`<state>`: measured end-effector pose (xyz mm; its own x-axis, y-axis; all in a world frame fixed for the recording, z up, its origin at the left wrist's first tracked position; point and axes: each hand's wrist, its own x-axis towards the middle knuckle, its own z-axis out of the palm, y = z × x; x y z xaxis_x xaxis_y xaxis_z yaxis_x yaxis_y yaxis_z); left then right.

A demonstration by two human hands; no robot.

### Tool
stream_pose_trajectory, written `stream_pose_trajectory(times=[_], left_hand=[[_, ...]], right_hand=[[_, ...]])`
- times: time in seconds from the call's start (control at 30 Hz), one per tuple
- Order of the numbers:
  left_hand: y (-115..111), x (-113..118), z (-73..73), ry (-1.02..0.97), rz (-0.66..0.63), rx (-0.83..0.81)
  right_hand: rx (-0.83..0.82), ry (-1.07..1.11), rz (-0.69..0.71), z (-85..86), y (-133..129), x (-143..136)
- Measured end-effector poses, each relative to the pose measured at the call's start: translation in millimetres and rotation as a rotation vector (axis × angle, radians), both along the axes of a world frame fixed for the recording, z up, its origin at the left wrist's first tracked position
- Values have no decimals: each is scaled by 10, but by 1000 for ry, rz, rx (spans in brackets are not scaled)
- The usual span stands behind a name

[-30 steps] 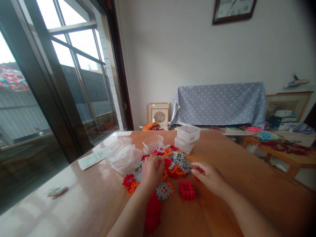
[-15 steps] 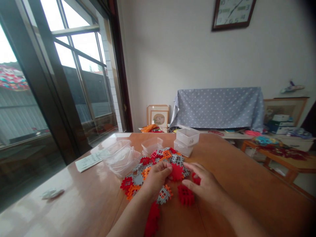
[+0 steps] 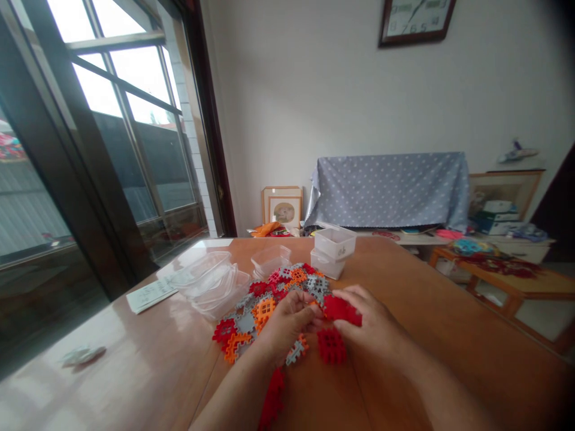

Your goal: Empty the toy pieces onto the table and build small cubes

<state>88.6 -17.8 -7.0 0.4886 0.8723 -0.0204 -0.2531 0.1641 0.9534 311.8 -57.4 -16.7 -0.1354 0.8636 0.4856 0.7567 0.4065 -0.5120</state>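
Observation:
My right hand [image 3: 371, 323] grips a flat red interlocking building piece [image 3: 340, 309] between thumb and fingers, above the table. Close to that piece's left side, my left hand [image 3: 290, 317] has its fingers curled together. A bit of orange shows by its fingertips, but what they hold is hidden. Below the right hand stands a red notched block [image 3: 331, 346]. A pile of red, grey and orange interlocking pieces, including an orange window piece [image 3: 264, 312], spreads behind and left of my left hand. Another red piece [image 3: 273, 398] lies partly behind my left forearm.
Clear plastic lids and tubs [image 3: 213, 287] lie left of the pile. Two stacked clear containers [image 3: 335, 244] stand behind it. Paper sheets [image 3: 150, 293] and a small crumpled packet [image 3: 83, 355] rest on the wooden table [image 3: 148, 383] at left.
My right hand has closed on the flat red piece, which moved slightly right and is tilted. My left fingers have loosened a little beside it. The view has shifted slightly.

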Motion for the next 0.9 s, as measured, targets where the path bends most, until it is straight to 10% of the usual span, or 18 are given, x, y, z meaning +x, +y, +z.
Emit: stream_pose_trajectory(times=[0.3,0.9], left_hand=[[185,-172,14,99,185,62],[233,-231,5,120,231,104]], right_hand=[[-216,171,-94,-257,183,762],[-295,21,-57,-416,236,668]])
